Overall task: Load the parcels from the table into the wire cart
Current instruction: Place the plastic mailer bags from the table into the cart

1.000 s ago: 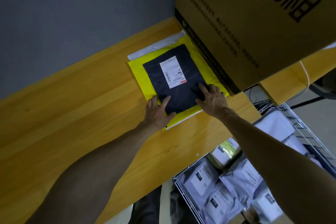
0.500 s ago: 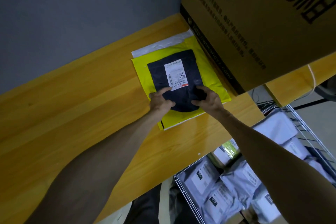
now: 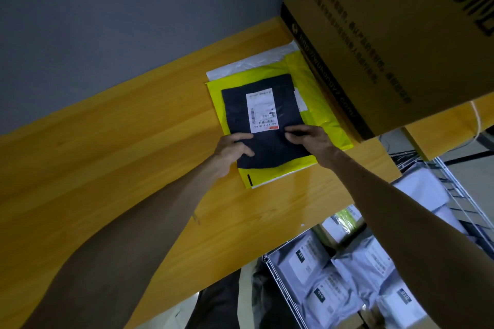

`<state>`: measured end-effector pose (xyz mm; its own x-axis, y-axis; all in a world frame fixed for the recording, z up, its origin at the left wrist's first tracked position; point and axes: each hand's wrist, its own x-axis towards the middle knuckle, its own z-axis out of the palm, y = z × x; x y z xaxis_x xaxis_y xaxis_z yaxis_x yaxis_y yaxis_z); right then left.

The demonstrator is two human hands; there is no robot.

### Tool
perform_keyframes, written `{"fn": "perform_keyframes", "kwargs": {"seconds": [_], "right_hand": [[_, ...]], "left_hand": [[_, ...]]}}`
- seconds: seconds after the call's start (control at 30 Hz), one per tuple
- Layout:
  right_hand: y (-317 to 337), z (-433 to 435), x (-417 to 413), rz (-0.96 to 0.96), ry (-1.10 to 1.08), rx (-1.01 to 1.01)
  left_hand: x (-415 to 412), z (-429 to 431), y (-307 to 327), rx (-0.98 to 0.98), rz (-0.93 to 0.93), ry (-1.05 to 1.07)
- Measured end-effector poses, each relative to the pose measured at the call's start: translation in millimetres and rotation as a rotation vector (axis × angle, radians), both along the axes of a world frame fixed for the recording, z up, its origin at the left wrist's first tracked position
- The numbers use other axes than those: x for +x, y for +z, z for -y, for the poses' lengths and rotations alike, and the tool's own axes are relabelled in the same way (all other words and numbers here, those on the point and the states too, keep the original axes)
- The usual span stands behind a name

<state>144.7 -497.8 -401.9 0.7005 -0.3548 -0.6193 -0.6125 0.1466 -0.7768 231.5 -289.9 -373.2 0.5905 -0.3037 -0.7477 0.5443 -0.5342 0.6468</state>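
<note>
The dark parcel [image 3: 267, 104], white label [image 3: 262, 109] up, lay on top of a stack near the table's [image 3: 107, 155] far edge, towards the right end, and had not left it. What had changed was the hold. A second earlier both hands lay flat and spread along the parcel's near edge. Half a second on, the fingers had begun to curl. Now the left hand [image 3: 232, 149] pinched the near left corner, thumb on top and fingers bent at the edge, while the right hand [image 3: 312, 141] gripped the near right side with its fingers curled over the top. Whether any fingertips had got underneath could not be told, and the parcel looked flat, at most barely raised at its near edge.

Beneath it sat the yellow parcel [image 3: 315, 93], showing on every side, and beneath that the white parcel [image 3: 248, 64], seen only as a strip at the far side. The stack lay right against the big box [image 3: 387, 35] standing at the table's right end.

Below the near right corner stood the cart [image 3: 278, 288], with several grey parcels [image 3: 334, 288] already inside.

The grasp seemed to be made, so lifting and swinging down to the cart was likely next. The yellow and white parcels would still be left. The film looked slippery, so the yellow one might drag along
</note>
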Motion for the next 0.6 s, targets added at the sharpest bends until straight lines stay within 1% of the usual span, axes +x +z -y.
{"fn": "perform_keyframes", "kwargs": {"seconds": [0.07, 0.1, 0.17, 0.23, 0.3, 0.4, 0.5, 0.6], "right_hand": [[-2, -1, -2, -0.04, 0.046, -0.043], [-3, -2, -2, -0.049, 0.05, -0.062], [-5, -4, -1, -0.056, 0.091, -0.121], [-7, -6, -1, -0.077, 0.219, -0.253], [-7, -10, -1, -0.102, 0.291, -0.352], [-1, -16, 0, -0.096, 0.272, -0.363], [0, -22, -1, -0.112, 0.278, -0.432], [6, -30, -6, -0.127, 0.288, -0.474]], "left_hand": [[2, 1, -3, -0.005, 0.0, 0.006], [3, 1, -6, 0.001, 0.031, -0.003], [2, -1, -11, 0.054, 0.145, -0.071], [1, -4, -13, 0.108, 0.222, -0.16], [-1, -5, -12, 0.093, 0.176, -0.218], [-2, -6, -4, 0.053, 0.093, -0.242], [-6, -10, -2, 0.024, 0.082, -0.18], [-12, -19, -1, 0.017, 0.109, -0.133]]}}
